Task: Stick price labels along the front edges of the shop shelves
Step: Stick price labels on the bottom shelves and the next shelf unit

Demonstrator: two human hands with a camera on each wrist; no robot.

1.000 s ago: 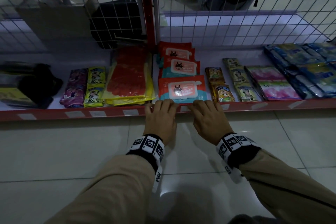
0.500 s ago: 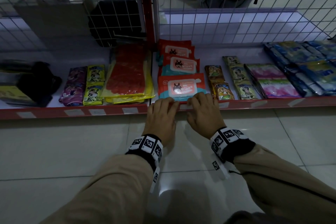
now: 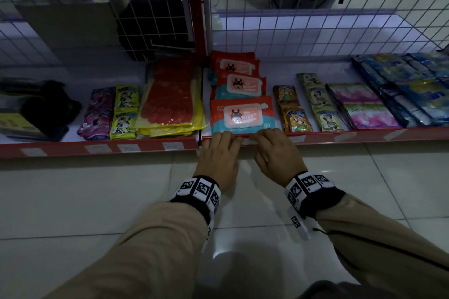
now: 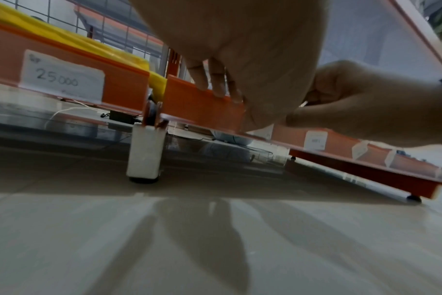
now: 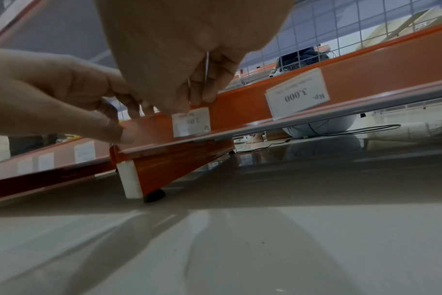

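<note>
Step in hand: pressing a small white paper price label flat onto the red front edge strip of the bottom shelf, just in front of the red-and-teal pack of wet wipes.
Left hand: the left hand lies over the strip, fingers hooked on its top lip; in the right wrist view its thumb presses the strip's face just beside the label. It grips only the strip.
Right hand: the right hand sits just beside the left, fingers curled over the lip above the label; whether its thumb bears on the paper I cannot tell, since the palm hides it.
Where the label is: on the strip's face between the two hands, mostly hidden from the head view; it looks level with the strip.
Neighbours: other white labels already line the strip to the left, and a "3.000" tag hangs to the right.
Doing it well: probably best to rub outward from the middle toward both ends, so no corner lifts; keep the bottom edge parallel to the strip's lower rail; hold the strip steady with the fingers behind while the thumbs push.
Risk: a skewed or half-stuck label would likely peel.
</note>
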